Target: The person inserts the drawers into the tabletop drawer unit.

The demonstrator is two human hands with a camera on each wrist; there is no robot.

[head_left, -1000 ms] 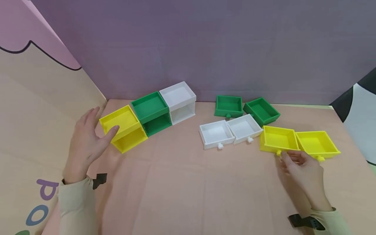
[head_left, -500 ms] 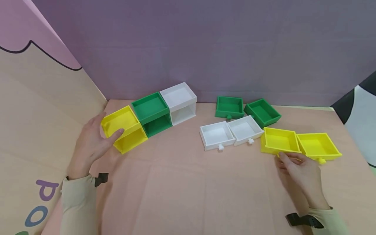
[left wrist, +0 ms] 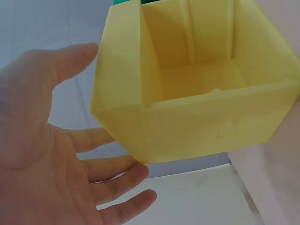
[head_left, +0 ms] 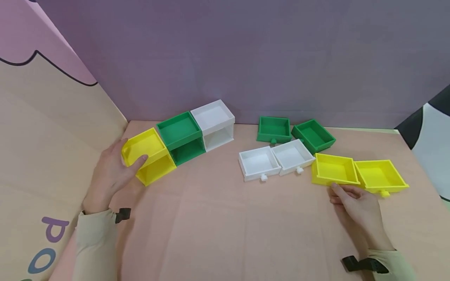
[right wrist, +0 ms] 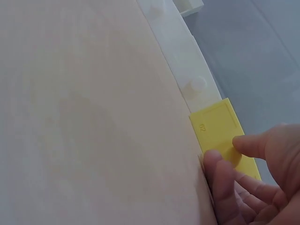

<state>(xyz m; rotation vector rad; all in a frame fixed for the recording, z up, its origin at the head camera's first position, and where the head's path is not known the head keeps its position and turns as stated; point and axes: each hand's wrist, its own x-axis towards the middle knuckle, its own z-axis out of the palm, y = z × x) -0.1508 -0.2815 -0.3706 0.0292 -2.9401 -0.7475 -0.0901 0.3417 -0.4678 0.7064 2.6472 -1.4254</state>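
Note:
A yellow drawer casing (head_left: 145, 150) stands at the left end of a joined row, its lower front compartment hollow. Around its left side lies my left hand (head_left: 111, 171); in the left wrist view the fingers are fairly straight, some touching the casing's side, and the thumb is by its top edge. Across the table, my right hand (head_left: 358, 205) pinches the front of a yellow drawer (head_left: 335, 168) at its knob, which the fingers hide. The right wrist view shows thumb and fingertips at the drawer front (right wrist: 213, 126), marked with a small number.
A green casing (head_left: 180, 130) and a white casing (head_left: 212, 116) continue the row. Beside the pinched drawer is another yellow drawer (head_left: 381, 174). Two white drawers (head_left: 259, 162) and two green drawers (head_left: 274, 127) lie near it, before the grey back wall (head_left: 246, 58).
My left hand has moved right, up against the yellow casing. The right hand has shifted slightly, and its fingers now cover the yellow drawer's knob. The drawers have stayed put.

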